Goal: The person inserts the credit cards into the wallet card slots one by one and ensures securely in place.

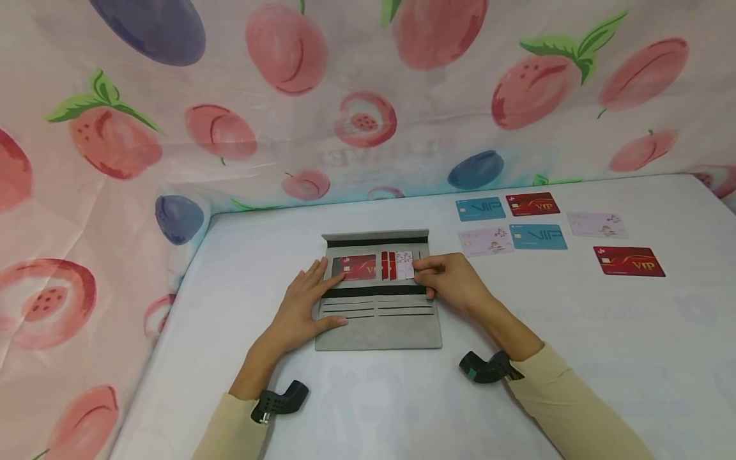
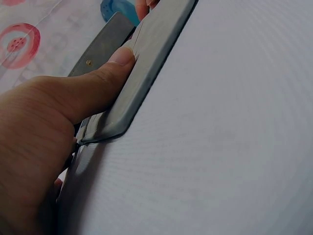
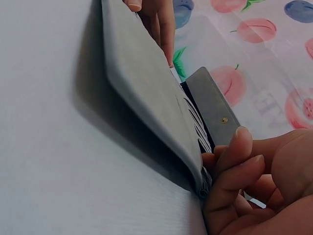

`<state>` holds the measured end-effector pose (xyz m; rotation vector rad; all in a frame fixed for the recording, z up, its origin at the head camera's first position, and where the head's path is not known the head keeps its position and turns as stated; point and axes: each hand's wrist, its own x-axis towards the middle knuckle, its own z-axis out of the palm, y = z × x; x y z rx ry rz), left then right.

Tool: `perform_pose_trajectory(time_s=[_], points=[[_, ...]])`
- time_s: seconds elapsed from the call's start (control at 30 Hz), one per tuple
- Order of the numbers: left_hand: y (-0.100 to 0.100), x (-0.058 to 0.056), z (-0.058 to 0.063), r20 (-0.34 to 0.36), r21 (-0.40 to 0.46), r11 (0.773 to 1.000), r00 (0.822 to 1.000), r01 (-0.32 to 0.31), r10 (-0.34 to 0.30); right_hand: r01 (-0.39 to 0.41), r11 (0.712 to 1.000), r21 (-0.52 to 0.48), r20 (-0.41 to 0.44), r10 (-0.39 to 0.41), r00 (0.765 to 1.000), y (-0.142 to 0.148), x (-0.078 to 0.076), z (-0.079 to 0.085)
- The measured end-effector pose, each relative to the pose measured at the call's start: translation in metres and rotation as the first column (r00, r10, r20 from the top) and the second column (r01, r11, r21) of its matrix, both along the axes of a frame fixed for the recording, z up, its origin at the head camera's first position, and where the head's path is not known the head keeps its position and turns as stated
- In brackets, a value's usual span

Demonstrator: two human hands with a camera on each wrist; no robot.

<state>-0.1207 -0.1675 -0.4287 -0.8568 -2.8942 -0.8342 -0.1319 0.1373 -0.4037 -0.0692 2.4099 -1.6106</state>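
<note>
A grey wallet lies unfolded on the table, its upper flap raised. In its upper half sit a red VIP card, narrow red card edges and a pale pink patterned card. My right hand pinches the right edge of that pale card, over the wallet's right side. My left hand rests on the wallet's left side with fingers extended. Its thumb lies across the lower panel in the left wrist view. In the right wrist view, curled fingers partly hide the wallet's edge.
Several loose cards lie at the back right, among them a blue VIP card, a pink card and a red card. A fruit-print cloth stands behind the white table.
</note>
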Motion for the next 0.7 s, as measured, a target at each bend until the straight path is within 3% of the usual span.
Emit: perform_pose_trajectory(time_s=[0.7], points=[[0.0010, 0.0004, 0.0012, 0.001, 0.005, 1.000, 1.000, -0.001, 0.001, -0.064, 0.997, -0.036, -0.020, 0.063, 0.998, 0.0049, -0.0025, -0.0040]])
